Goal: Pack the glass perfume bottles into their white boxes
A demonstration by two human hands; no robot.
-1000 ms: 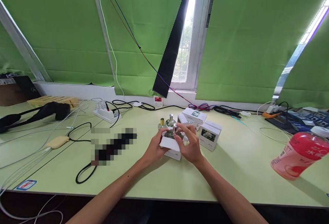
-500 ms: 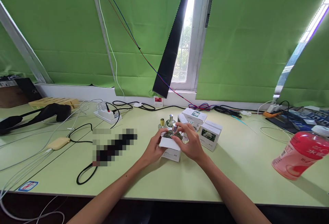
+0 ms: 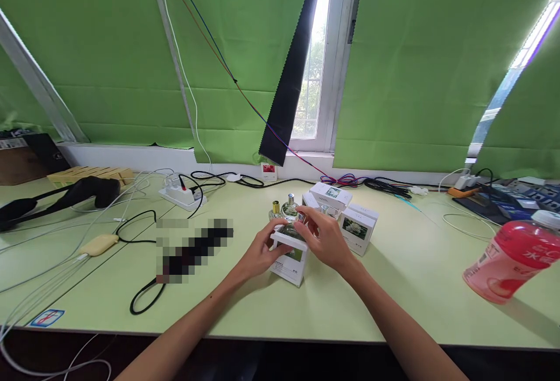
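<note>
A small white box [image 3: 287, 273] with a green picture stands in front of me, tilted slightly. My left hand [image 3: 258, 251] grips its left side, with the thumb across the front. A glass perfume bottle [image 3: 292, 230] sits at the open top of the box, its lower part hidden by the walls. My right hand [image 3: 327, 240] has its fingers closed around the bottle's silver cap [image 3: 300, 217]. Just behind are two more perfume bottles, one with a gold cap [image 3: 275, 207] and one with a silver cap [image 3: 291, 199].
White boxes [image 3: 359, 230] stand to the right of my hands, another box [image 3: 331, 194] behind. A pink drink bottle [image 3: 510, 261] is at far right. Cables, a power strip [image 3: 181, 196] and a black strap [image 3: 142, 309] lie on the left.
The perfume bottle sits lower in the box. The white flap over the front no longer shows, and the picture on the box is visible. My right hand has shifted slightly left.
</note>
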